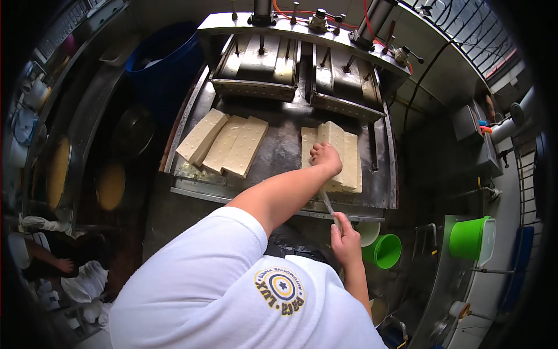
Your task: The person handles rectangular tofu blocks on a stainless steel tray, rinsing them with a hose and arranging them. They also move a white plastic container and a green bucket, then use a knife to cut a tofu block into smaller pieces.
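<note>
On the right half of the metal press table lie long pale tofu blocks (350, 163) side by side, one raised above its neighbours. My left hand (325, 158) reaches across to them, fingers curled against the raised block. In my right hand (347, 239), nearer my body, is a knife (328, 202) by its handle; its narrow blade points up toward the tofu's near edge, and the tip is hidden near my left wrist. More tofu blocks (235, 145) lie at the left of the table, one tilted over another.
Two metal press boxes (256, 87) stand at the table's back below cylinders. The metal table (279, 154) has a raised front edge. Nearby are a blue barrel (168, 58), a green bucket (385, 251), another green bucket (467, 238) and round vats (110, 186) at left.
</note>
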### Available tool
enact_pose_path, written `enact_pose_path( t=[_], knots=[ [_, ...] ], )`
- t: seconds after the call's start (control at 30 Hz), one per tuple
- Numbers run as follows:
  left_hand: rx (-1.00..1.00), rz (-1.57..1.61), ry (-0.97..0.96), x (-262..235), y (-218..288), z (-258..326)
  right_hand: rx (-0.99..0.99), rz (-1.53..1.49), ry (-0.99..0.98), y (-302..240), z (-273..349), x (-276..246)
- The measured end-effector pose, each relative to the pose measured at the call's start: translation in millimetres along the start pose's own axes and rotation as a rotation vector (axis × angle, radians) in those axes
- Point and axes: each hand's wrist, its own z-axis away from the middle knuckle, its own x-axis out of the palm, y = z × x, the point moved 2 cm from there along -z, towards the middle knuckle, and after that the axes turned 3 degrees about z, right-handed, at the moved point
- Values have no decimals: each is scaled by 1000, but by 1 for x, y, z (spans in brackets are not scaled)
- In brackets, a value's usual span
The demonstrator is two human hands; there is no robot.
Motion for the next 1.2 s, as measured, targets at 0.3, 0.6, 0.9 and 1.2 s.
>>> enact_pose_path(
  t=[0.3,0.6,0.9,1.2],
  knots=[
    [109,-246,-138,-21,34,48,-60,-51,59,16,8,0],
    [155,-261,-287,-32,1,-4,-147,-78,218,34,22,-12],
    [285,768,-606,-117,-81,-11,-88,-142,92,26,20,-17],
    [216,-426,-194,-110,-190,34,-111,-1,-290,-8,-14,0]
  ],
)
